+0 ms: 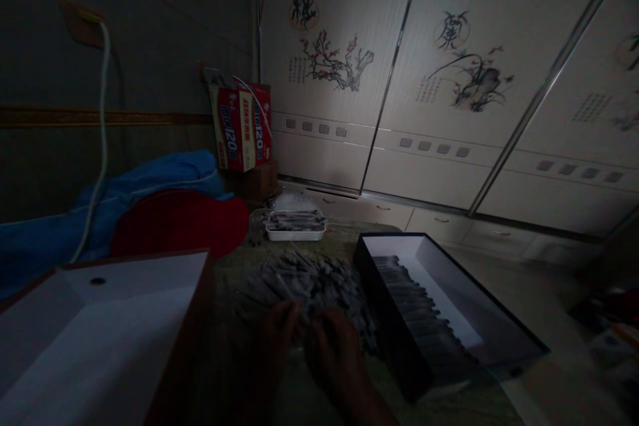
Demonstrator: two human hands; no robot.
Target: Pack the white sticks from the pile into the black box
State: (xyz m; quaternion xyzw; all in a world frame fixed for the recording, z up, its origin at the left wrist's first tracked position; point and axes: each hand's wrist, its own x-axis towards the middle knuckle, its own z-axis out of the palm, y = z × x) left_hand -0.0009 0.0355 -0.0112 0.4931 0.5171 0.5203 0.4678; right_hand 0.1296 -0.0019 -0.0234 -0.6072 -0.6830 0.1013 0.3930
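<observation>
Leaning toward each other, the left hand [277, 333] and right hand [335, 346] meet the near edge of a heap of dark, slender sticks [319, 276]; in this gloom I can't tell what their bent fingers hold. The heap lies between a white-lined box [64, 353] and a dark-sided box [392, 329] holding similar sticks.

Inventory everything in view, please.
pen-like sticks: uncountable, dark, central
table: one, greenish, underneath
shallow box: one, black, right
open box: one, brown, left
tray: one, white, behind sticks
round fabric: one, red, left
rumpled cloth: one, blue, left
printed carton: one, red, corner
cardboard box: one, brown, corner
cable: one, white, left
wall plate: one, brown, left
wardrobe doors: three, pale, background
drawers: several, pale, below doors
clutter: uncountable, dim, far right
left hand: one, shadowed, central
right hand: one, shadowed, central
</observation>
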